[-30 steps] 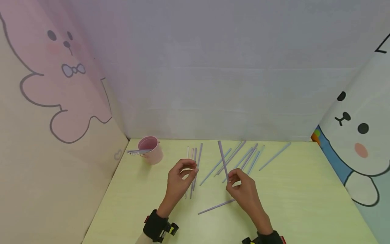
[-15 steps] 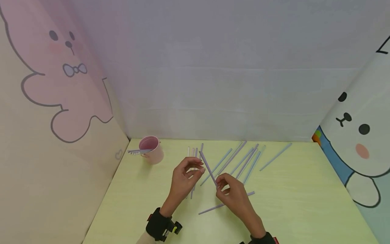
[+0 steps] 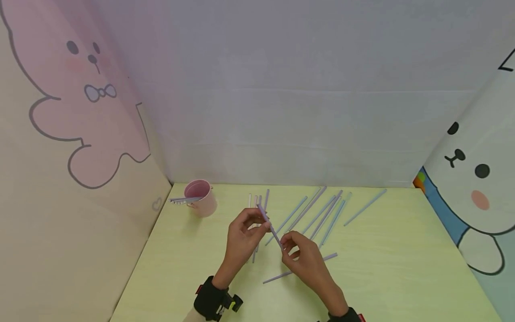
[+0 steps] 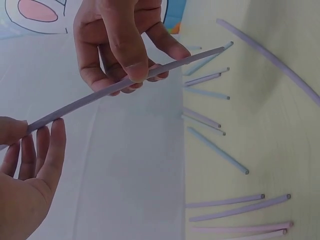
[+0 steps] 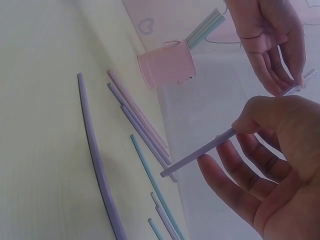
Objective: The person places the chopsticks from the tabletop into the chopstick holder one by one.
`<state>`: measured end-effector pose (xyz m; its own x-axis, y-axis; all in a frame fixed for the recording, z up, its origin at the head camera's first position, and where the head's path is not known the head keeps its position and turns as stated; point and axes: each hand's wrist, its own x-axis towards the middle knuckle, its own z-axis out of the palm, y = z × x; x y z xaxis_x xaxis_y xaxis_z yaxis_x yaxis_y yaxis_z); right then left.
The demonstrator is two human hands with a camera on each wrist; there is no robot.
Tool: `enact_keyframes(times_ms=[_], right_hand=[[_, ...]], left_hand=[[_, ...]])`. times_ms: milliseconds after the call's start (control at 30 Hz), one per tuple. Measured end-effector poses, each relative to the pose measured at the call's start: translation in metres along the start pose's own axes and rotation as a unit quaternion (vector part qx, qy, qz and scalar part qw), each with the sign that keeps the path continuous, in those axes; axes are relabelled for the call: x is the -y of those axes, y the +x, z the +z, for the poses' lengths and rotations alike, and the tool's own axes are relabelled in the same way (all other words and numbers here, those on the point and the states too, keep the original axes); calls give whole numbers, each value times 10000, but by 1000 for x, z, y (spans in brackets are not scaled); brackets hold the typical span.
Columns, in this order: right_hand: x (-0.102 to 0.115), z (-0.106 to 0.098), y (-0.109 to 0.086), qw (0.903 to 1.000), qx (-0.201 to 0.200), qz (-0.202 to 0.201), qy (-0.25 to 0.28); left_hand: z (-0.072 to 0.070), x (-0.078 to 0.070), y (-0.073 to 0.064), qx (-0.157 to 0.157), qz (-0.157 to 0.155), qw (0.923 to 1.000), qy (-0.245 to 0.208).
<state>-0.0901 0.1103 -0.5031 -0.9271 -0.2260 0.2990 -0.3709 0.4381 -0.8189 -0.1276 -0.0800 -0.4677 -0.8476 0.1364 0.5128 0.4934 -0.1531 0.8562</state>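
Above the table, a purple straw slants between the two hands. My left hand pinches its upper part between thumb and fingertips. Nearer the lower end, my right hand pinches the same straw with thumb and fingers, and a short end sticks out past them in the right wrist view. Beneath the right hand, another purple straw lies on the table, partly hidden by it. Behind the left hand lie several white, pink and purple straws, partly covered.
At the table's back left, a pink bucket holds several straws that stick out leftward. Several blue and purple straws lie scattered behind the right hand. One blue straw lies apart at right. Printed cloth walls enclose the table.
The right hand has moved left, bringing the purple straw over to the left hand and tilting it further left. The left hand shifted slightly right and now pinches the straw too.
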Motion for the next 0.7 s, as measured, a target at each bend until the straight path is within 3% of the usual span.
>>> enact_keyframes(times_ms=[133,367,467,700], right_hand=[[-4,-2,-1,9997,-114,17,-204],[-17,-19,0,9940,-660,485,-730],[-28,-30,0,9853,-1077,713,-1121],[-62,-65,-2,9531,-1844,1468,-1897]], left_hand=[[0,0,1,-83,206,9997,-91],[-10,-3,3,-418,507,9978,-7],[-17,-6,4,-617,546,9966,90],[-40,-17,6,-1126,671,9913,69]])
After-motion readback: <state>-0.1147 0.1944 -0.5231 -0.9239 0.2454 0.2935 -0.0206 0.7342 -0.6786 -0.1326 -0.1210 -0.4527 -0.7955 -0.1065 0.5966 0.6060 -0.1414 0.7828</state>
